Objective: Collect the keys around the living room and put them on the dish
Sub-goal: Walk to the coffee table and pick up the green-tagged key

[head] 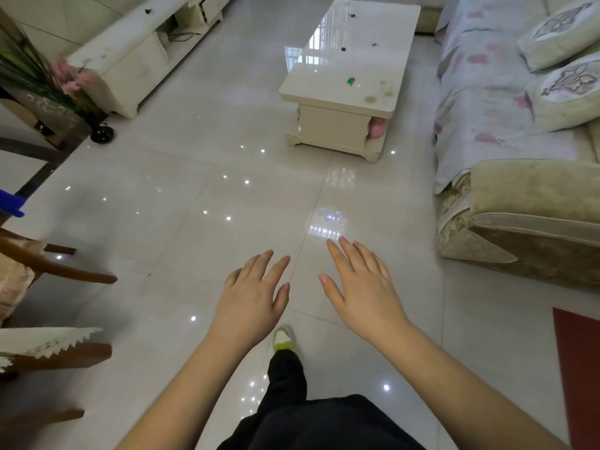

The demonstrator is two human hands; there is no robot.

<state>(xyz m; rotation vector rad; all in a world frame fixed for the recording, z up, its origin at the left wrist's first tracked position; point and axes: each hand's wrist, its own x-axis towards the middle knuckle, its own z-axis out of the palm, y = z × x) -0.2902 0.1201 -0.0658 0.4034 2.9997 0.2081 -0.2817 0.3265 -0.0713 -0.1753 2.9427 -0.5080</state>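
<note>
Both my hands are stretched out in front of me over the shiny tiled floor, palms down and holding nothing: my left hand [255, 292] and my right hand [360, 284] have their fingers spread. Ahead stands a cream coffee table [328, 89]. On its glossy top lie three small dark items [343, 49] [374, 45] [352, 15] that look like keys, too small to be sure, and a small green item [350, 81] nearer the front. Another small dark item [148, 10] lies on the TV cabinet [130, 60] at the left. No dish is in view.
A sofa [506, 131] with a floral cover and cushions lines the right side. Wooden chairs [48, 264] stand at the left edge, with a plant [29, 69] and a black round object [102, 133] on the floor behind them. A red mat [581, 368] lies at the right.
</note>
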